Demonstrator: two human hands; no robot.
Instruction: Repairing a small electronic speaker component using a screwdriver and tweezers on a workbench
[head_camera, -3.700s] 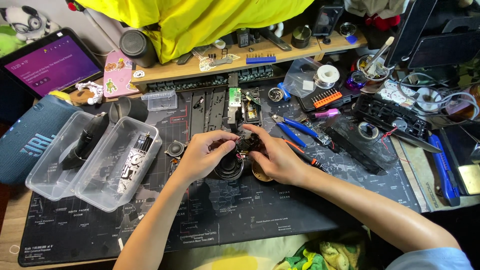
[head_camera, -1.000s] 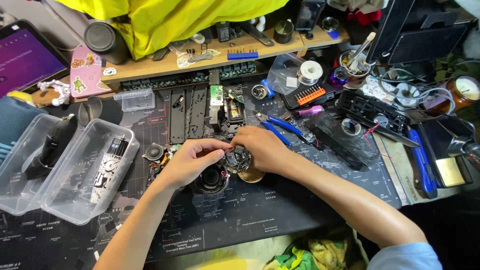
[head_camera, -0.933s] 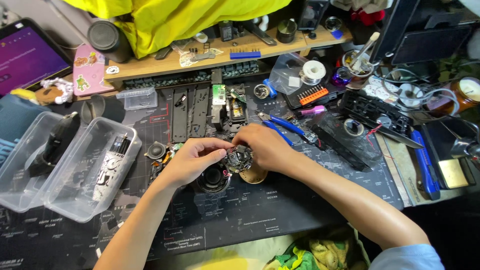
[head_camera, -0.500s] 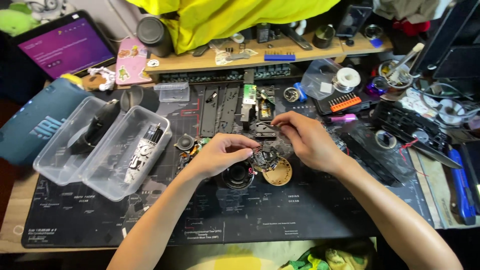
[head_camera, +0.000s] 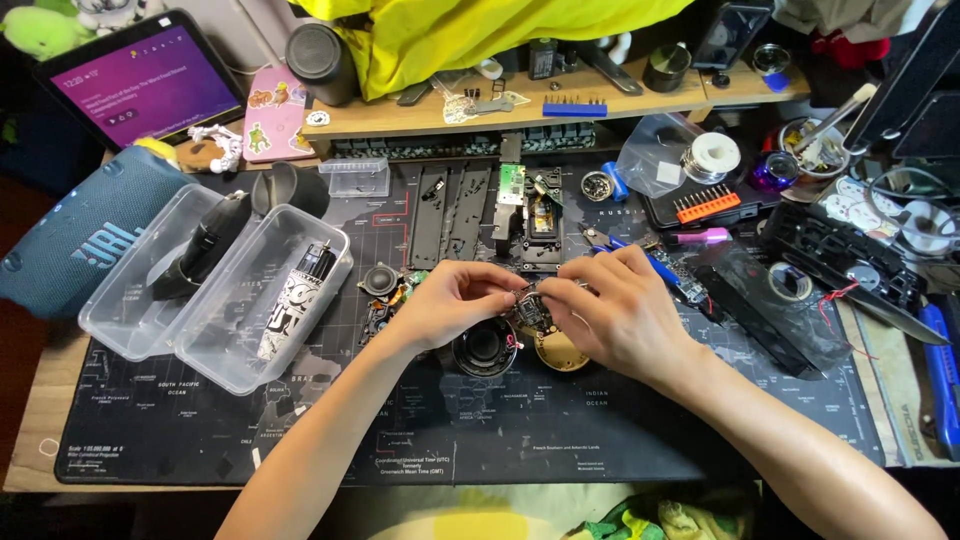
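Pinching from both sides, the left hand (head_camera: 450, 300) and the right hand (head_camera: 615, 310) meet over the middle of the dark work mat (head_camera: 330, 440), their fingers closed on a small round mechanism (head_camera: 530, 310) held just above the mat. Gripping it from two sides keeps so small a piece steady and turned up toward the eyes. Directly beneath and touching distance away sit a black ring-shaped part (head_camera: 484, 347) and a brass-coloured disc (head_camera: 560, 350), likely set there to stay within easy reach. Left of the hands, two clear plastic trays (head_camera: 215, 345) hold larger dark pieces, apparently to stop them mixing with loose parts. Blue-handled pliers (head_camera: 640, 255) lie just behind the right hand, and an orange bit holder (head_camera: 708, 203) rests farther back on the counter.
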